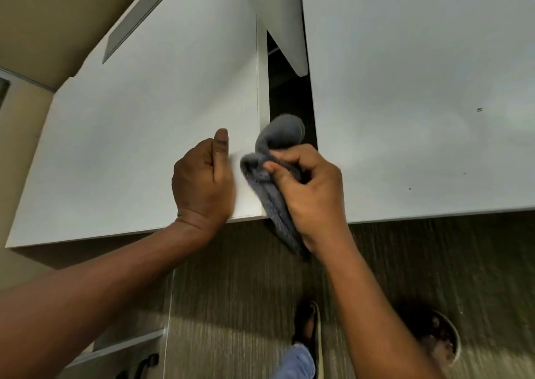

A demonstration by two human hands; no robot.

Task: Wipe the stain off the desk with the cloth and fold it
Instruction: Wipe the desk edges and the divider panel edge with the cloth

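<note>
Gripping a bunched grey cloth (273, 175), the right hand (311, 193) closes around it at the near right corner of a white table (130, 135). Part of the cloth hangs below the table edge. The left hand (204, 180) rests curled on the table just beside it, thumb extended, holding nothing. A second white table (419, 89) stands to the right.

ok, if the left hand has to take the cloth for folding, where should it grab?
Probably the rounded end sticking up past the right hand, approached from the left over the desk. The tail below hangs off the desk edge against the wrist.
</note>
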